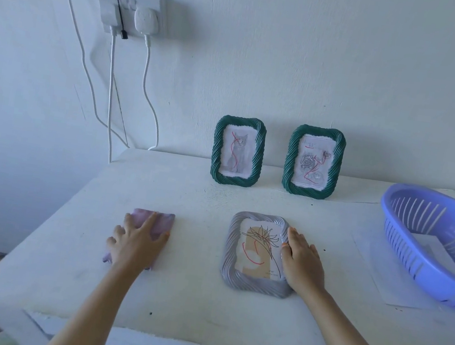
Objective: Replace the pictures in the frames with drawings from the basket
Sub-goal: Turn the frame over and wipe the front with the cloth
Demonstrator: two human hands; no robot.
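Heads up: left grip (138, 240) lies flat on the purple panel (164, 222) (backing, maybe?), right grip (303, 262) flat on the grey frame (231, 264); unpinched, it could skid.

**Green, Grey and Violet on White**

The grey frame (255, 284) has a rope-twist ridged border. Its picture (260, 251) shows tan and cream patches, a black line flower and red strokes. Behind the grey frame, two frames share that twisted ridging in dark green. The left green frame (233, 179) holds a grey cat crossed by a red line, and the right green frame (309, 191) holds grey roses with red scribbles. Left of the grey frame lies a mottled lilac-pink panel (164, 220). To its right, the slotted basket (414, 259) is violet-blue. The table (187, 293) is white.
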